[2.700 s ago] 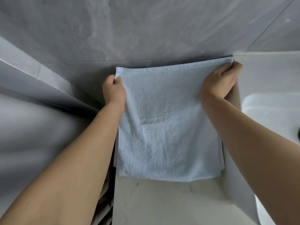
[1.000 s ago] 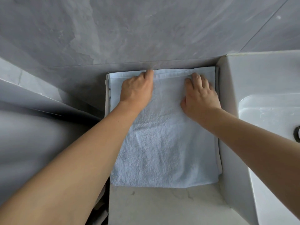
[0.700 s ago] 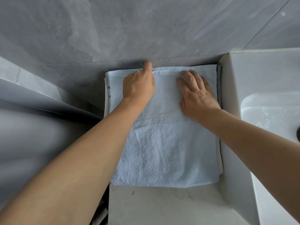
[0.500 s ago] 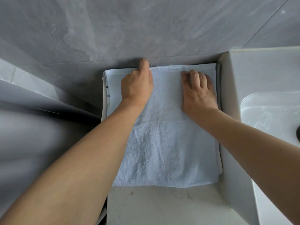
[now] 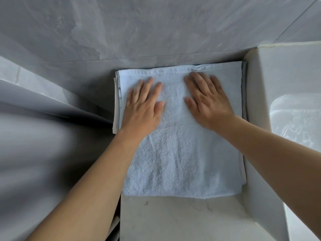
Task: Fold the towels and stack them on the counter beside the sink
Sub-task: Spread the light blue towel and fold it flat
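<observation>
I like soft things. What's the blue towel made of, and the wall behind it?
Towel: looks like cotton terry, matte and fluffy, with tiny loops showing. Wall: seems to be grey stone-look tile, smooth with a faint sheen, cloudy veins and thin joint lines.

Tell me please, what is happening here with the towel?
A person is pressing a folded light blue towel flat with both hands. The left hand and the right hand lie on its far half with straight, spread fingers. The towel lies on a pale counter against a grey wall, beside a white sink. Edges of other folded cloth show under it on the left, so it tops a stack.
</observation>
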Demonstrator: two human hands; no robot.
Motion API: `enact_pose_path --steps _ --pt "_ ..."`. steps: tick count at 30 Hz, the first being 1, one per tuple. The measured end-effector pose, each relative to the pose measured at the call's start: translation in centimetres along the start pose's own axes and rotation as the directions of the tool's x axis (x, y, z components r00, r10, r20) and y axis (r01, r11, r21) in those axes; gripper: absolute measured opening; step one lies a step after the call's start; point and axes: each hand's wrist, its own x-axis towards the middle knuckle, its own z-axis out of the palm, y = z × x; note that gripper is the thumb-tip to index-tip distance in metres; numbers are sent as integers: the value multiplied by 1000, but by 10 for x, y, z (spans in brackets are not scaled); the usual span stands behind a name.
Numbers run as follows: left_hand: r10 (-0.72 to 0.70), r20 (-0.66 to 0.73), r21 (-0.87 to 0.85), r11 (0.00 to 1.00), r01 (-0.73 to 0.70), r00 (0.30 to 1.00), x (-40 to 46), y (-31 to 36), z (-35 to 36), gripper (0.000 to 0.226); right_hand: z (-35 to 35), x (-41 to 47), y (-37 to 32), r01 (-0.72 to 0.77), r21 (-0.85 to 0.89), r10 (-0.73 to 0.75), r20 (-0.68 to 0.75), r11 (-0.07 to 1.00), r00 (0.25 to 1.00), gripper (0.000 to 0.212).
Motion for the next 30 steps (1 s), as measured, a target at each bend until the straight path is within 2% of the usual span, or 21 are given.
enact_pose_path --steps 3,6,9,12,14,17,21,24,30 --pt "-41 85 112 993 31 996 -1 -12 3 64 -1 -4 0 -66 -49 67 33 997 997 65" --pt "-68 90 156 986 54 994 0 -9 2 67 -3 -10 -7 -239 -80 246 80 968 966 64" --pt "-133 93 170 979 116 987 -2 -2 -2 71 -7 -21 -21 -377 2 376 53 926 925 66" --pt "-178 23 158 972 173 984 -11 8 -10 72 -7 -47 -36 -322 82 328 -72 943 942 69" --pt "-90 -36 123 988 94 995 -25 19 -8 70 4 -68 -42 -259 88 266 -86 962 960 67" --pt "50 -38 136 990 -44 998 -48 29 12 66 23 -86 -36 -224 66 229 -69 972 971 66" --pt "11 -53 191 982 0 999 -55 11 25 68 33 -88 -20 -166 0 166 -98 986 981 64" --pt "61 -85 243 969 -39 995 -56 -2 31 67 38 -88 -19 -173 4 171 -156 985 973 62" --pt "63 -137 243 970 -28 989 -55 -4 39 65 41 -89 -18 -187 2 183 -200 982 962 61"
